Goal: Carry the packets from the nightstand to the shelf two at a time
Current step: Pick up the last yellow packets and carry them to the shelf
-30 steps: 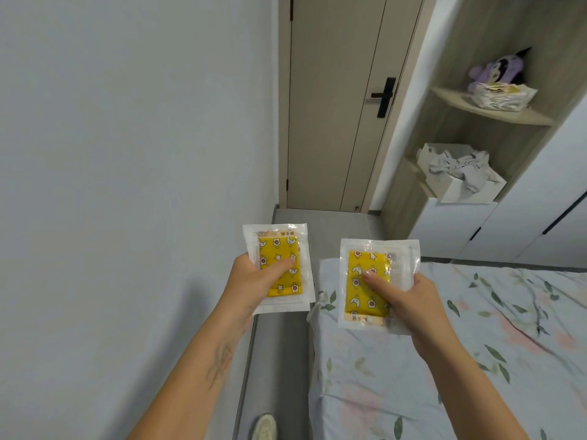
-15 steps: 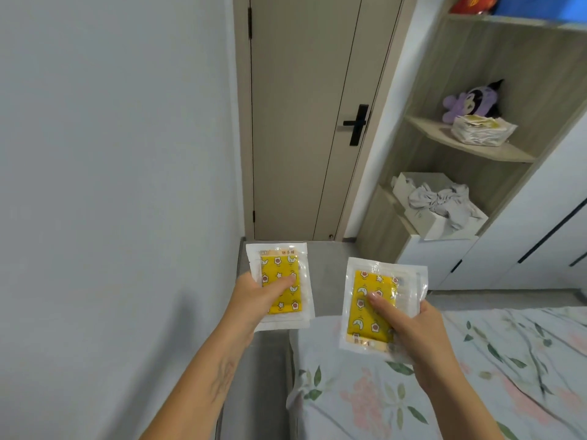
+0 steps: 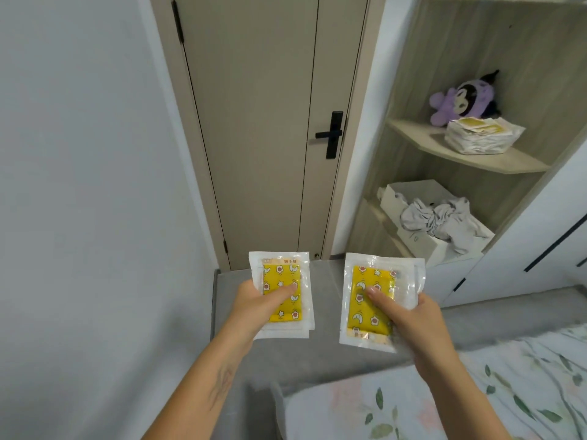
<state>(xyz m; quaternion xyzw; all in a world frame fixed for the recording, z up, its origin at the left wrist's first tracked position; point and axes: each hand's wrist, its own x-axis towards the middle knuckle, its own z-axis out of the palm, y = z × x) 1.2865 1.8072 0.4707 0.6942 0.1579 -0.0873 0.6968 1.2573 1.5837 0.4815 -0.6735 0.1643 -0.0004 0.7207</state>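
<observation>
While both hands (image 3: 254, 308) grip packets (image 3: 281, 293) — shelf (image 3: 470, 157) nearer.

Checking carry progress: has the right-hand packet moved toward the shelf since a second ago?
Yes. The right-hand packet was over the bed corner then; now it is over bare floor, past the bed and nearer the shelf, gripped by the right hand.

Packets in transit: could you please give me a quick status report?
Left hand grips one packet, right hand grips another packet. Shelf ahead right, stack of packets there. Path clear.

Packet stack (image 3: 482, 136) on shelf (image 3: 460, 154) before plush toy (image 3: 460, 98), right of door (image 3: 270, 122).
</observation>
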